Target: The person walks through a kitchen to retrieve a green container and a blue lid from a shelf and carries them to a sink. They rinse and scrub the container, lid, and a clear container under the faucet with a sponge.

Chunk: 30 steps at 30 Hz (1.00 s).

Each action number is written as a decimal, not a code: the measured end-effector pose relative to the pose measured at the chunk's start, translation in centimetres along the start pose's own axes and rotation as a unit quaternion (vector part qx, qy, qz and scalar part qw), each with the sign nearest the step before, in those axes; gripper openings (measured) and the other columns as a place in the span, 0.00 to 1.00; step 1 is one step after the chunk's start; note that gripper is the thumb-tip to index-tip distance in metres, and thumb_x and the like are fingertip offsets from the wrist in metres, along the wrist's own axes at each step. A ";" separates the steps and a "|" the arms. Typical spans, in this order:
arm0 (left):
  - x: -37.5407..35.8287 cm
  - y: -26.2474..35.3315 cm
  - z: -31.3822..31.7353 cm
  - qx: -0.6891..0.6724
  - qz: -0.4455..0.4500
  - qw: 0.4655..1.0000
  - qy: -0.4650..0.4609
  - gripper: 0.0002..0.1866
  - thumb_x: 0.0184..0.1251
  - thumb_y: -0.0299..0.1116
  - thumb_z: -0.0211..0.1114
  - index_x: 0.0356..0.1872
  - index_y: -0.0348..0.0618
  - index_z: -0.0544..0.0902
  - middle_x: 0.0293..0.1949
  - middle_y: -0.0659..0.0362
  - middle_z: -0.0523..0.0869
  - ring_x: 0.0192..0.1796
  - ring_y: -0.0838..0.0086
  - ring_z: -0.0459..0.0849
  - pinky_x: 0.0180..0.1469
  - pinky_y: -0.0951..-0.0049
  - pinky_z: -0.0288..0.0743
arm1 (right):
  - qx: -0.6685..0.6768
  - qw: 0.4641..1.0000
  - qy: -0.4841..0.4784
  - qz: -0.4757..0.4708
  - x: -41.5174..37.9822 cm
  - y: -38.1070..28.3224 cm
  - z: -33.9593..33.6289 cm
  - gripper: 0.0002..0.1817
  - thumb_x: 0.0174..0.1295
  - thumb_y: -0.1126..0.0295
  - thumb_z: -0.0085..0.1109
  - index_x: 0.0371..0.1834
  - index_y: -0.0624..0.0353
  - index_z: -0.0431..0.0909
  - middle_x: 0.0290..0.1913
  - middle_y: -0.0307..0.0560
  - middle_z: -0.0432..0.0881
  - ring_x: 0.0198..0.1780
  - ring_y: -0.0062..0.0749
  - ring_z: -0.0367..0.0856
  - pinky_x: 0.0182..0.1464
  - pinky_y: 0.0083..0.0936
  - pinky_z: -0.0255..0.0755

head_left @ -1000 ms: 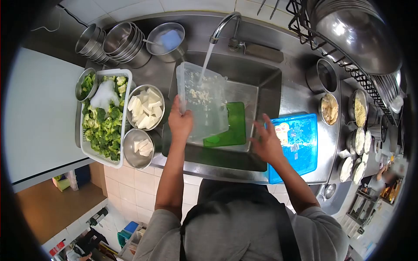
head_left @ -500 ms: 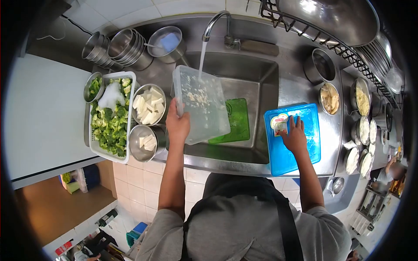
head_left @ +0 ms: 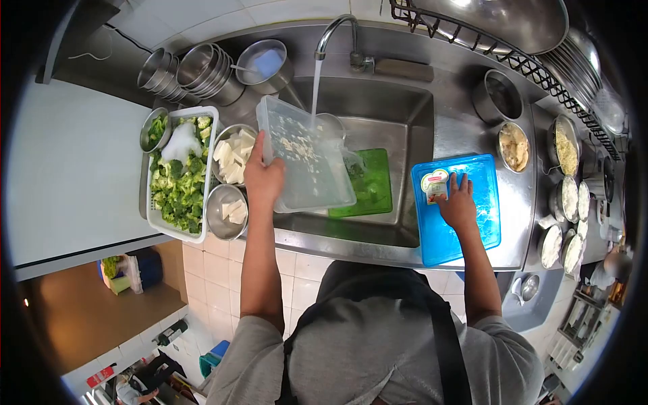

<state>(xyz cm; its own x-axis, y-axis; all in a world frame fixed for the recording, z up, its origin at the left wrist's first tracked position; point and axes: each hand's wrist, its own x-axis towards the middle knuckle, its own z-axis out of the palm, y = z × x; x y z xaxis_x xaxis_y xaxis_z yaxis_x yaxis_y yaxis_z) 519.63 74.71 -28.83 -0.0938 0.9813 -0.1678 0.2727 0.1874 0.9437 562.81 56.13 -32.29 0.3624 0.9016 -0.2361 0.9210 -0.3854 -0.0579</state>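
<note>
My left hand (head_left: 264,177) grips the left edge of a clear plastic container (head_left: 314,179), tilted over the sink (head_left: 405,128). Pale bits cling inside it. Water from the running faucet (head_left: 337,32) falls into it and spills off its right side. A green cutting board (head_left: 372,182) lies in the sink, partly covered by the container. On the counter right of the sink, my right hand (head_left: 459,204) rests with spread fingers on a blue plastic lid (head_left: 455,236), close to its paper label (head_left: 435,187).
At left stand a white basket of broccoli (head_left: 177,196), a bowl of white chunks (head_left: 234,155), a smaller bowl (head_left: 226,212) and stacked metal bowls (head_left: 202,67). A metal pot (head_left: 498,98) and several filled bowls line the right. A black rack (head_left: 493,50) hangs above.
My left hand has shifted the container slightly left and up, with water now splashing off its right side. My right hand stays on the blue lid. The whole view has shifted slightly.
</note>
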 end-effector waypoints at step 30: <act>-1.2 1.4 -2.2 -0.079 -0.096 0.992 0.027 0.40 0.68 0.27 0.62 0.82 0.50 0.62 0.44 0.58 0.85 0.30 0.72 0.89 0.27 0.76 0.78 | 0.002 1.000 -0.003 0.008 -0.2 -0.3 -0.4 0.42 0.69 0.56 0.63 0.80 0.68 0.59 0.78 0.80 0.57 0.80 0.78 0.51 0.80 0.53 0.57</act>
<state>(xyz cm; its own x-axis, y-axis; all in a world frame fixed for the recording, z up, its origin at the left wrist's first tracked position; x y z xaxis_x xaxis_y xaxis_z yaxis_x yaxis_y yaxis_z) 518.02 73.73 -26.65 -0.1822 0.9239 -0.3366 0.0919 0.3568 0.9296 562.48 56.11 -31.87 0.3764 0.8938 -0.2437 0.9144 -0.4007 -0.0572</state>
